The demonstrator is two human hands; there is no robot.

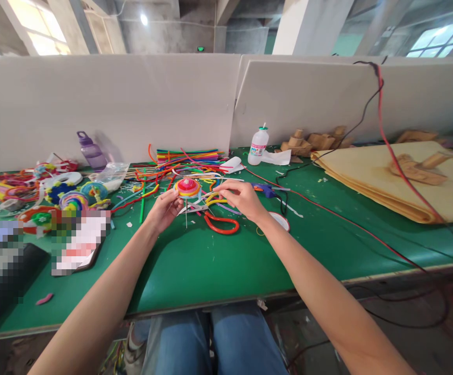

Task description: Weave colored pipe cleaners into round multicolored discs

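Head view.

**Inspector:** Report the piece in hand.

**Assistant:** A coiled pipe-cleaner disc (187,187), red at the centre with yellow and orange rings, is held just above the green worktop (210,265). The left hand (166,210) supports it from below and the left, its grip closed on the disc's underside or thin stem; which one, I cannot tell. The right hand (242,199) sits just to the right of the disc, fingertips pinched together on a yellow pipe cleaner (215,198) that runs toward the disc's rim.

**Inspector:** Step in hand?

**Assistant:** By my judgement, winding another strand round the disc. The next move calls for steady tension from the right hand while the left keeps the disc level, so the coil lies flat against the last ring.

**Inspector:** Surroundings?

**Assistant:** Scissors with red handles (221,223) lie on the worktop directly beneath the hands. Behind them is a bundle of coloured pipe cleaners (189,155). Finished coiled pieces (73,200) lie to the left near a purple bottle (90,150). A white bottle (258,145) stands to the right, with tan sheets (425,200) further off.
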